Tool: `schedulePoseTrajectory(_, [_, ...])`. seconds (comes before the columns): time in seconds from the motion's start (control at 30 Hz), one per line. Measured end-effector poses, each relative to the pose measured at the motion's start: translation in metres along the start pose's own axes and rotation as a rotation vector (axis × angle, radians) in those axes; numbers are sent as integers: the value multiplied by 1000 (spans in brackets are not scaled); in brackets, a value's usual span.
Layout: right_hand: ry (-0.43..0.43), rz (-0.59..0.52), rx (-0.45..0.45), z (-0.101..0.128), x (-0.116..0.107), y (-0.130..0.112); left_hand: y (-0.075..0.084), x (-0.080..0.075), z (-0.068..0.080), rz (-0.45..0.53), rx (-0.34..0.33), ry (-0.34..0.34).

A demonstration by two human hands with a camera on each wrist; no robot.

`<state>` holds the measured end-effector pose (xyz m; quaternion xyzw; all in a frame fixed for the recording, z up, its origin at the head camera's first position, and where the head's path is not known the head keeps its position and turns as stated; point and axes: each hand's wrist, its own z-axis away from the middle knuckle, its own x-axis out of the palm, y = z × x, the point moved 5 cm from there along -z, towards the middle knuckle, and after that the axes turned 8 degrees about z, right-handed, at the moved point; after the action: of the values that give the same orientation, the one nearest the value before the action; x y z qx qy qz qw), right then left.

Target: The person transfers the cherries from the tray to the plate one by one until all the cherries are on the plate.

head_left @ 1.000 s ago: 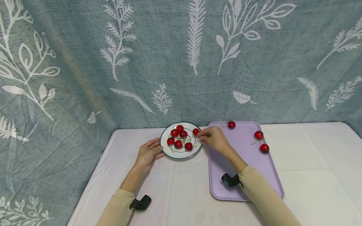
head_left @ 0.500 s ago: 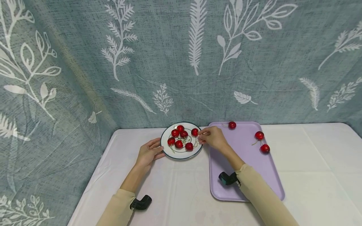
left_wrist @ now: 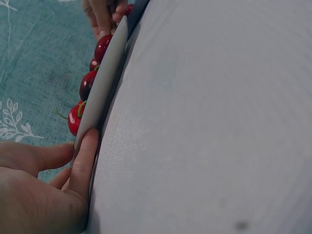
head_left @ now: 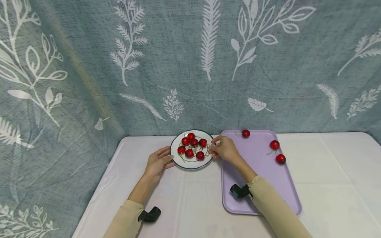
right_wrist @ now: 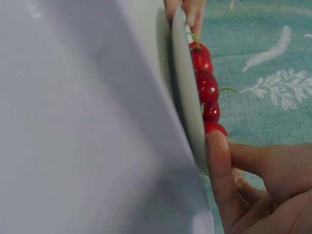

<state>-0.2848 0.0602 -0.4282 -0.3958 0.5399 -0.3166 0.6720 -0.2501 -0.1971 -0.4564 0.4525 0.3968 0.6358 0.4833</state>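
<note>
The left hand (head_left: 157, 163) with straight fingers and the right hand (head_left: 224, 148) with curled fingers touch the plate (head_left: 180, 161) of cherries (head_left: 189, 153) at its opposite edges.

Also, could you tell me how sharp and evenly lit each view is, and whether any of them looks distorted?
Head view: soft even light, faint shadows, cherries on the plate crisp, wide-angle bending at the edges. Left wrist view: scene turned sideways, left hand large and slightly soft, white tablecloth featureless. Right wrist view: also sideways, purple tray a smooth blur, right hand close, cherries fairly sharp with small highlights.
</note>
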Motion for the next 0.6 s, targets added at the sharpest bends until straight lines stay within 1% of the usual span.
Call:
schedulePoseTrajectory(0.17, [7,19,25,0,-1,2,-1,0,-1,-4,-8,2])
schedulePoseTrajectory(0.47, [-40,15,-13,1,-4,2,0,0,0,-17,7,-5])
schedulePoseTrajectory(0.6, [-30,42,-39,2,-7,0,0,0,0,-17,5,-3])
